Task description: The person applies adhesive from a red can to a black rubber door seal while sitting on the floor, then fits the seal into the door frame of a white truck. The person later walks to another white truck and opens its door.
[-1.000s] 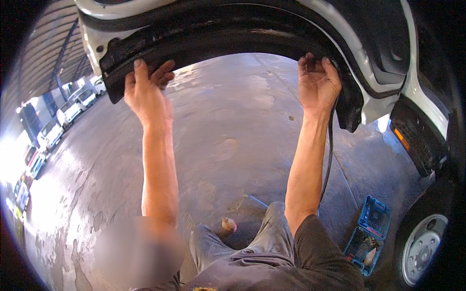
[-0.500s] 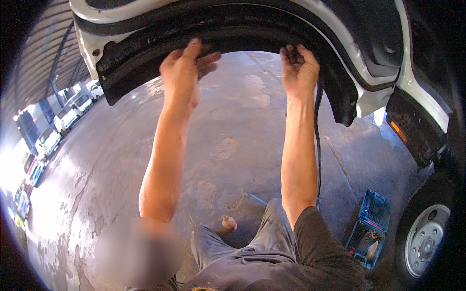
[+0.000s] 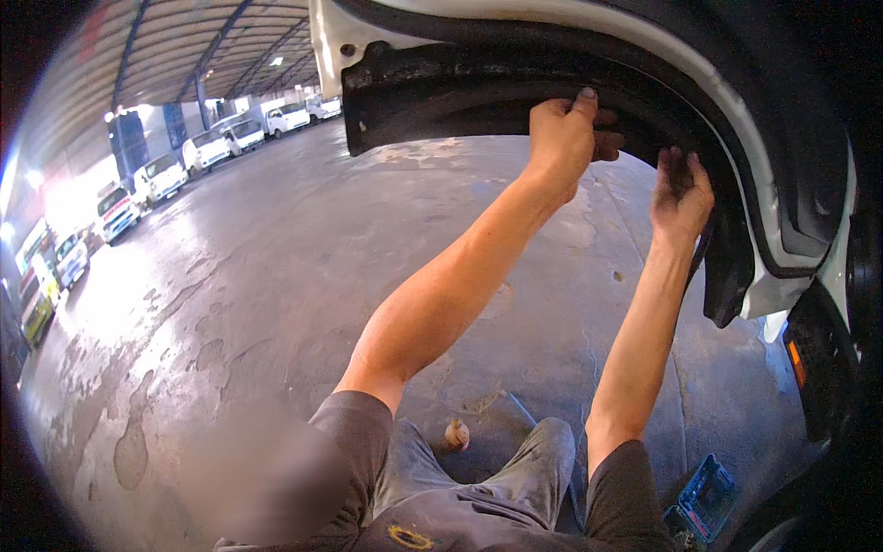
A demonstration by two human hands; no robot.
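Note:
A black curved panel, like a wheel-arch liner [image 3: 460, 92], hangs along the underside of a white vehicle body part above me. My left hand [image 3: 563, 143] reaches up to its lower edge near the middle, thumb against the dark face and fingers partly curled beside it. Further right, my right hand [image 3: 682, 193] is closed at the same edge where the panel bends downward, its fingertips bunched on the rim. What lies under the fingertips is hard to make out in the dark. No tool shows in either hand.
An open blue tool case [image 3: 708, 497] lies on the floor at lower right. A small pale round object [image 3: 457, 434] and a thin blue rod [image 3: 521, 409] lie by my knees. Several parked vehicles [image 3: 207, 150] line the far left. A dark tyre [image 3: 782, 534] shows at lower right.
The view has swung left, so the panel sits further right. My left hand has moved right along the edge, closer to my right hand, which stays at the panel's edge.

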